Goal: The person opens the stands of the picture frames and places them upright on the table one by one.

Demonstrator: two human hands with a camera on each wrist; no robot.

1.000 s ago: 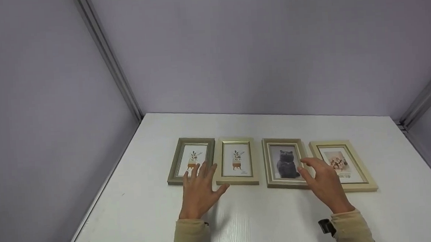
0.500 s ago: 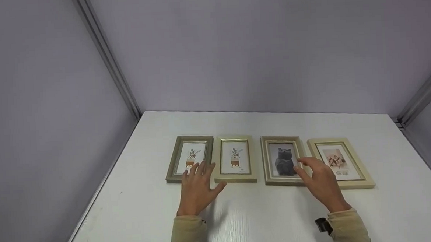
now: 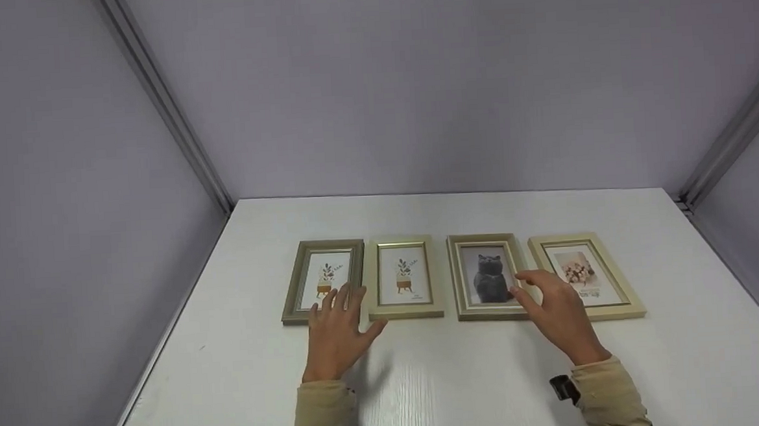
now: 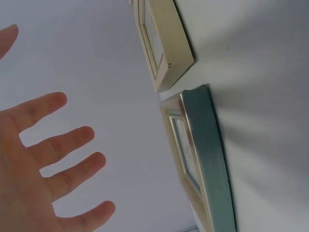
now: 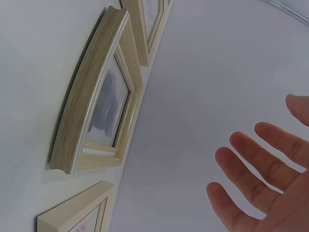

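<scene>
Four picture frames lie face up in a row across the white table. At the left is a grey-green frame with a plant print (image 3: 326,274), and beside it a cream frame with a similar print (image 3: 403,276). Further right come a frame with a grey cat picture (image 3: 488,275) and a cream frame with a flower picture (image 3: 579,272). My left hand (image 3: 336,335), fingers spread, hovers over the near edge of the grey-green frame. Between the cat and flower frames hovers my right hand (image 3: 559,317), its fingers loosely bent. Both wrist views show empty hands, apart from the frames.
The white table (image 3: 453,378) meets a pale back wall (image 3: 438,93). Side panels with metal corner posts (image 3: 166,101) rise at left and right. A black strap piece (image 3: 564,388) shows at the right sleeve.
The head view has shifted slightly, so the frames and table appear a little further left. Both hands keep nearly the same pose over the frames.
</scene>
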